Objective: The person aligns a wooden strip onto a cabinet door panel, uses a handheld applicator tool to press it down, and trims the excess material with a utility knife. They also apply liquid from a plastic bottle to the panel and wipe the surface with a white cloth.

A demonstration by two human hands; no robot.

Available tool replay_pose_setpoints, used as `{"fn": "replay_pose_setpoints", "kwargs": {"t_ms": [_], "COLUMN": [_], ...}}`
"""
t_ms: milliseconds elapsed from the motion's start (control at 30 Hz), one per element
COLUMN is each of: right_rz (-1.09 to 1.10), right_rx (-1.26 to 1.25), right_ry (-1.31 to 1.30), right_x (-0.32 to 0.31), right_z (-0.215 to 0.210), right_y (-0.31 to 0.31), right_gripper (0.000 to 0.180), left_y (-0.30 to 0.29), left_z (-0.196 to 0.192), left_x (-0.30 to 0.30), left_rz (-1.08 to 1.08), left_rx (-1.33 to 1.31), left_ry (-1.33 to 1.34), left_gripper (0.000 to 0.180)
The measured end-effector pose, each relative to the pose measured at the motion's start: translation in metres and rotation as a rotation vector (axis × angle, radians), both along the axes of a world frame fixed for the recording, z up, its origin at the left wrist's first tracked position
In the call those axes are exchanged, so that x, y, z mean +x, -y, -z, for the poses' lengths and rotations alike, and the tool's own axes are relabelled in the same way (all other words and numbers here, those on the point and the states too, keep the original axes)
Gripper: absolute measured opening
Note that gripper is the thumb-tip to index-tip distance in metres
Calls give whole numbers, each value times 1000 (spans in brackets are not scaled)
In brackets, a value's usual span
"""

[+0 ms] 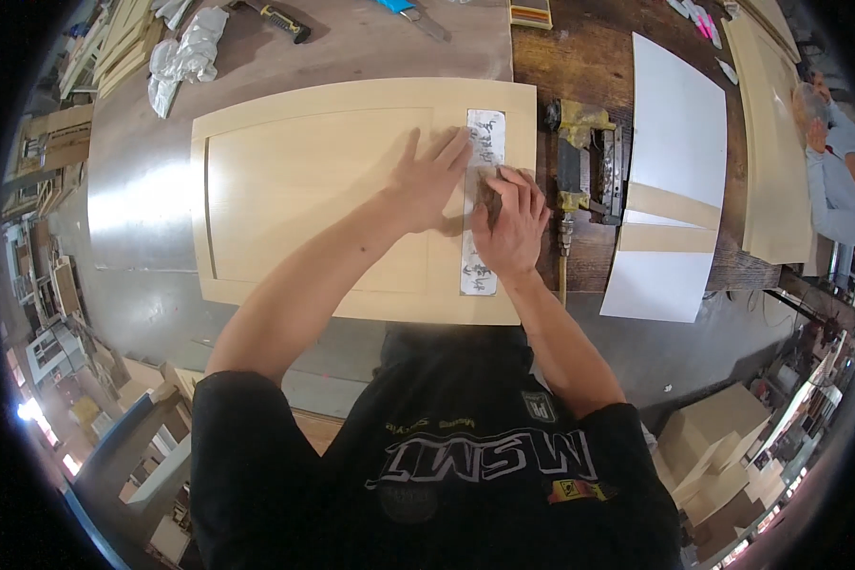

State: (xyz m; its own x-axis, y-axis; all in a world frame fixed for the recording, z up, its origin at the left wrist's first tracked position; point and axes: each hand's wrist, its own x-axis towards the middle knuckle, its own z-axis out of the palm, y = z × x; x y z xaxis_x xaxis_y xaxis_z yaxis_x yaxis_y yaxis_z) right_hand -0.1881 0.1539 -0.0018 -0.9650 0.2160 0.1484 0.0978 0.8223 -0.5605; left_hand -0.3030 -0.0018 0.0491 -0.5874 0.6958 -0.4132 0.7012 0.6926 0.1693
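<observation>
Pressing flat with spread fingers, the left hand (430,180) steadies a metal strip (482,204) on the right stile of the pale cabinet door (304,190), while the right hand (511,223) is curled around something small and dark on it — if the pressure eases, the strip could slide sideways.

One label-like strip (481,204): long, narrow, silver-grey rectangle with dark printed marks, lying lengthwise along the right stile of the pale wooden cabinet door (304,190). The left hand (432,176) is pressing flat against its upper part; the right hand (511,223) is covering its middle. Only its ends are showing. No packages, signs or screens are showing clearly.
</observation>
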Motion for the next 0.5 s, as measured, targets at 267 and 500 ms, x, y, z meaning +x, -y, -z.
{"fn": "replay_pose_setpoints", "kwargs": {"t_ms": [267, 500], "right_rz": [-6, 17], "right_rx": [-24, -38], "right_ry": [-12, -50], "right_x": [6, 7], "right_z": [3, 1], "right_y": [1, 5], "right_gripper": [43, 41], "left_y": [24, 74], "left_z": [22, 28], "left_x": [25, 100], "left_rz": [-82, -36], "left_rx": [163, 230], "left_ry": [0, 159], "left_gripper": [123, 125]}}
